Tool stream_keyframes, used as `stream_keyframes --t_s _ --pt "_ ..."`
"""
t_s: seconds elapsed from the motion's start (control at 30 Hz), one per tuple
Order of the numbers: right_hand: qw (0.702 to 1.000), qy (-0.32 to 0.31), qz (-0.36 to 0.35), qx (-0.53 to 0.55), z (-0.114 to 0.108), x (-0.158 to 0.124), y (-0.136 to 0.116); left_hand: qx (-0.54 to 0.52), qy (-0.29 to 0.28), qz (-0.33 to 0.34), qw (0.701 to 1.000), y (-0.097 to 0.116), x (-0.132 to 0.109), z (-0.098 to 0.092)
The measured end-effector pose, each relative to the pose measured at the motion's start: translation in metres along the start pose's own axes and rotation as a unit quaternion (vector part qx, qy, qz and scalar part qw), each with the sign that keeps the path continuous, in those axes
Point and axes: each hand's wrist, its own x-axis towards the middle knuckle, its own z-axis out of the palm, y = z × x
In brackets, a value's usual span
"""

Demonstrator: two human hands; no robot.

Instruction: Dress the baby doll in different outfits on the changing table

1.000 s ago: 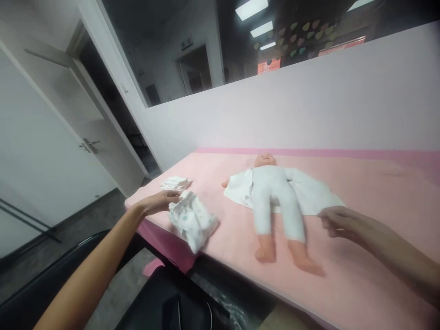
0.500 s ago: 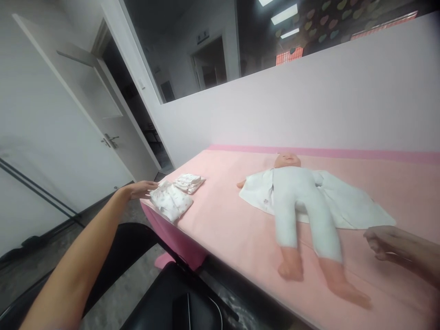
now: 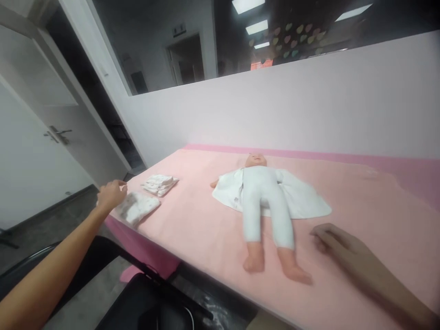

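A baby doll (image 3: pixel 257 188) in white leggings lies on its back on the pink-covered table, its bare feet towards me. Beneath it, a white top (image 3: pixel 305 197) is spread out to both sides. At the table's left edge, my left hand (image 3: pixel 112 195) is beside a folded printed cloth (image 3: pixel 139 208), its fingers loosely bent and slightly apart, with nothing visible in them. Over the table, to the right of the doll's legs, hovers my right hand (image 3: pixel 338 240). Its fingers are curled together, slightly blurred, and I see nothing in them.
A second folded cloth (image 3: pixel 160 184) lies behind the printed one. Black chairs (image 3: pixel 137 302) stand against the table's near side. A white wall (image 3: pixel 275 110) with a window above runs along the back. The door (image 3: pixel 44 91) at the left is partly open.
The view has turned to the right, so table and doll appear further left. My right hand has come closer to the doll's feet. My left hand's fingers are more bent than before.
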Motion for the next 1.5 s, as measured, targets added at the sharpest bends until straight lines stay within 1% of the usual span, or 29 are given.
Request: stream_keyframes --t_s 0.03,0.1,0.13,0.2,0.23,0.27,0.33,0.37,0.4,0.43,0.47,0.5,0.53,0.6,0.63,0.73,0.87,0.97,1.07,1.13,1.2,1.3,1.4,1.5 --pt "0.999 -0.036 0.016 -0.006 0.0 -0.003 -0.006 -0.001 0.003 0.015 1.0 0.015 -0.007 0.005" --pt "0.995 -0.09 0.042 -0.008 0.0 -0.009 -0.017 -0.032 0.011 0.09 0.995 0.056 -0.029 0.016" --pt "0.994 -0.095 0.047 -0.008 -0.001 -0.011 -0.023 -0.069 0.007 0.16 0.985 0.082 -0.044 0.02" --pt "0.995 -0.095 0.039 -0.015 -0.002 -0.012 -0.036 -0.164 0.0 0.266 0.95 0.14 -0.078 0.03" --pt "0.995 -0.092 0.027 -0.022 -0.002 -0.01 -0.043 -0.193 -0.023 0.307 0.932 0.172 -0.094 0.035" --pt "0.996 -0.087 0.007 -0.032 -0.001 -0.005 -0.051 -0.217 -0.045 0.329 0.918 0.203 -0.108 0.041" --pt "0.995 -0.063 -0.056 -0.053 0.003 0.012 -0.068 -0.246 -0.071 0.353 0.9 0.263 -0.124 0.057" --pt "0.992 -0.048 -0.1 -0.064 0.007 0.024 -0.078 -0.254 -0.075 0.355 0.897 0.289 -0.127 0.067" --pt "0.986 -0.021 -0.143 -0.077 0.013 0.039 -0.087 -0.26 -0.069 0.344 0.899 0.313 -0.126 0.077" --pt "0.978 0.004 -0.186 -0.093 0.02 0.056 -0.097 -0.262 -0.062 0.328 0.905 0.334 -0.124 0.088" --pt "0.968 0.015 -0.223 -0.116 0.027 0.074 -0.106 -0.257 -0.059 0.315 0.912 0.352 -0.12 0.099" --pt "0.96 0.019 -0.243 -0.14 0.035 0.093 -0.115 -0.25 -0.059 0.303 0.918 0.366 -0.115 0.11" --pt "0.953 0.01 -0.251 -0.167 0.043 0.112 -0.123 -0.242 -0.059 0.289 0.924 0.377 -0.111 0.119" --pt "0.942 -0.043 -0.242 -0.229 0.059 0.147 -0.136 -0.231 -0.054 0.265 0.935 0.391 -0.105 0.136" --pt "0.939 -0.053 -0.238 -0.243 0.066 0.162 -0.142 -0.23 -0.048 0.257 0.937 0.394 -0.103 0.143" --pt "0.93 -0.077 -0.23 -0.275 0.086 0.196 -0.159 -0.238 -0.031 0.25 0.938 0.392 -0.099 0.155" --pt "0.915 -0.126 -0.221 -0.312 0.108 0.22 -0.181 -0.239 -0.045 0.26 0.934 0.384 -0.095 0.159" --pt "0.904 -0.162 -0.208 -0.336 0.122 0.235 -0.193 -0.229 -0.057 0.269 0.934 0.381 -0.091 0.16" --pt "0.895 -0.199 -0.188 -0.353 0.135 0.251 -0.198 -0.216 -0.068 0.273 0.935 0.381 -0.09 0.159" --pt "0.892 -0.211 -0.176 -0.359 0.142 0.257 -0.198 -0.217 -0.078 0.266 0.936 0.381 -0.09 0.158" --pt "0.894 -0.201 -0.176 -0.359 0.147 0.259 -0.194 -0.221 -0.085 0.257 0.937 0.382 -0.091 0.156" --pt "0.906 -0.161 -0.194 -0.34 0.148 0.255 -0.184 -0.23 -0.083 0.24 0.939 0.382 -0.093 0.153" --pt "0.924 -0.123 -0.208 -0.296 0.14 0.25 -0.17 -0.253 -0.081 0.225 0.937 0.38 -0.095 0.15" --pt "0.944 -0.094 -0.217 -0.232 0.126 0.249 -0.155 -0.287 -0.09 0.196 0.933 0.375 -0.096 0.15"
